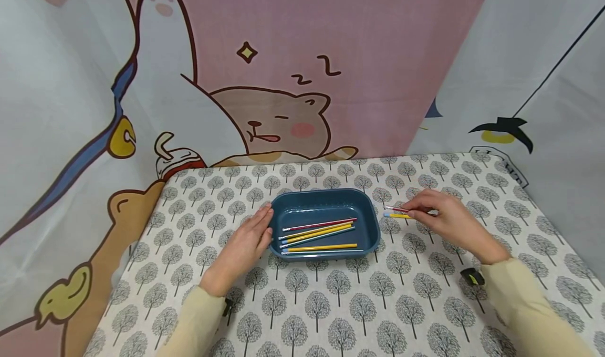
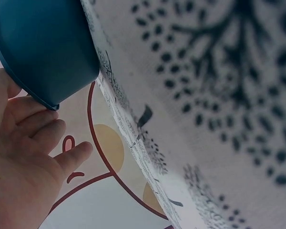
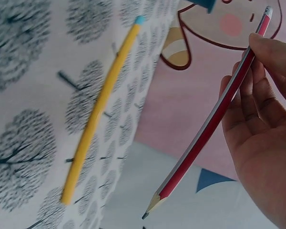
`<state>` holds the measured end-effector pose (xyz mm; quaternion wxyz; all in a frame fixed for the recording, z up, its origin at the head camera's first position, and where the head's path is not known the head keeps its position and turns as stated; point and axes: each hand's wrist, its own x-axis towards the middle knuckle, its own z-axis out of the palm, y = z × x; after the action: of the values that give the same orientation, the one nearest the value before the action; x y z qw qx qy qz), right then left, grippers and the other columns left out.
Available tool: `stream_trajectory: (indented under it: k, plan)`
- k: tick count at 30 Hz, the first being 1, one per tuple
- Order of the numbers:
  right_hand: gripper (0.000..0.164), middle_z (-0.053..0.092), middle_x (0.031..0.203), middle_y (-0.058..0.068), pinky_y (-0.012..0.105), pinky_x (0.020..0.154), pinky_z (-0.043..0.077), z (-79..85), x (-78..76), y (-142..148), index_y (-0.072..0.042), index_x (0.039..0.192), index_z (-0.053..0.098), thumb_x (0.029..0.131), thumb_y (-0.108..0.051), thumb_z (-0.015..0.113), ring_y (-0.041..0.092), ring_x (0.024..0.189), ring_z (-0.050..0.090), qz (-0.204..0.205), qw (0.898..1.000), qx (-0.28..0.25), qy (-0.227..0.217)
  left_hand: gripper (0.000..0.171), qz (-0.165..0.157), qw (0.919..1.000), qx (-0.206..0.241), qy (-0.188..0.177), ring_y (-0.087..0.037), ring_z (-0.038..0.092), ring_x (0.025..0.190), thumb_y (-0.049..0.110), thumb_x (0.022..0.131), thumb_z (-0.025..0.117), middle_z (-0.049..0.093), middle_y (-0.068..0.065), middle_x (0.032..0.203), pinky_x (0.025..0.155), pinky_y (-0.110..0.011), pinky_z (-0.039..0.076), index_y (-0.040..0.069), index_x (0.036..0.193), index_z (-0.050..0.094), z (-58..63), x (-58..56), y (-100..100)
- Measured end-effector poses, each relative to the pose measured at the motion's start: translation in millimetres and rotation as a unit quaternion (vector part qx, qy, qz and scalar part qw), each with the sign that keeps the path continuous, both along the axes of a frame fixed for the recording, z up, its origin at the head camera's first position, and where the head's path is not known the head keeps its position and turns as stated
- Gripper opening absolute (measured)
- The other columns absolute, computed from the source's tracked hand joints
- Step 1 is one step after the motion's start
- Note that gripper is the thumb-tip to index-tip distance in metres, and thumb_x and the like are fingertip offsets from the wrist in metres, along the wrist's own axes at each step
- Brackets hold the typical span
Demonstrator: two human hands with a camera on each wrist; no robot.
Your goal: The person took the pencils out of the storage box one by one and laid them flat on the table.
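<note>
My right hand [image 1: 441, 215] pinches a red-and-silver striped pencil [image 3: 207, 126] near its blunt end, between thumb and fingers. Its sharpened tip points down and away from the palm in the right wrist view. Lying on the patterned cloth below is a yellow pencil [image 3: 99, 112] with a light blue end. My left hand [image 1: 248, 241] rests at the left side of a dark blue plastic basin [image 1: 371, 210], fingers mostly straight against its rim. Inside the basin lie a red pencil [image 1: 321, 224], several yellow pencils [image 1: 326, 247] and some green ones [image 1: 326, 235], roughly side by side.
A white tablecloth [image 1: 316, 304] printed with grey trees covers the table. Behind it hangs a pink and white cartoon curtain [image 1: 378, 58], which also closes in the sides. A black wrist strap piece [image 1: 472, 276] shows beside the right sleeve.
</note>
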<state>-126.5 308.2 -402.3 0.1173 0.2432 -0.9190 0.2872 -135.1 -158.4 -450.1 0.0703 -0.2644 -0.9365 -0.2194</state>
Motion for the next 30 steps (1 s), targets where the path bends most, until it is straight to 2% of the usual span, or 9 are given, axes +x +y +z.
stream_trajectory:
  k: [12, 19, 30]
  plan:
    - [0.03, 0.069, 0.098, -0.008, 0.022, 0.061, 0.052, -22.9, -2.1, 12, -0.014, 0.105, 0.08, 0.084, 0.007, 0.078, 0.001, 0.076, 0.056, 0.007, 1.0, 0.011, -0.026, 0.051, 0.002, 1.0, 0.0, -0.003, -0.03, 0.039, 0.149, 0.019, 0.108, 0.055, 0.038, -0.015, 0.163, 0.119, -0.057, 0.037, -0.002, 0.153, 0.046, -1.0, 0.2, 0]
    - [0.03, 0.068, 0.096, -0.008, 0.021, 0.06, 0.048, -35.4, -6.2, 16, -0.013, 0.105, 0.079, 0.084, 0.009, 0.078, 0.002, 0.075, 0.052, 0.013, 0.999, 0.016, -0.042, 0.051, 0.005, 0.9999, -0.002, -0.009, -0.029, 0.038, 0.149, 0.019, 0.108, 0.055, 0.038, -0.015, 0.164, 0.119, -0.056, 0.036, -0.001, 0.154, 0.046, 0.0, 0.3, 0]
    - [0.028, 0.071, 0.097, -0.008, 0.025, 0.065, 0.053, -46.3, -12.2, 22, -0.015, 0.102, 0.08, 0.083, 0.006, 0.081, 0.005, 0.081, 0.058, 0.005, 0.997, 0.049, -0.056, 0.051, 0.008, 0.9999, -0.002, -0.009, -0.028, 0.038, 0.15, 0.02, 0.108, 0.055, 0.035, -0.011, 0.165, 0.119, -0.057, 0.036, 0.0, 0.154, 0.046, 0.9, 0.5, 0]
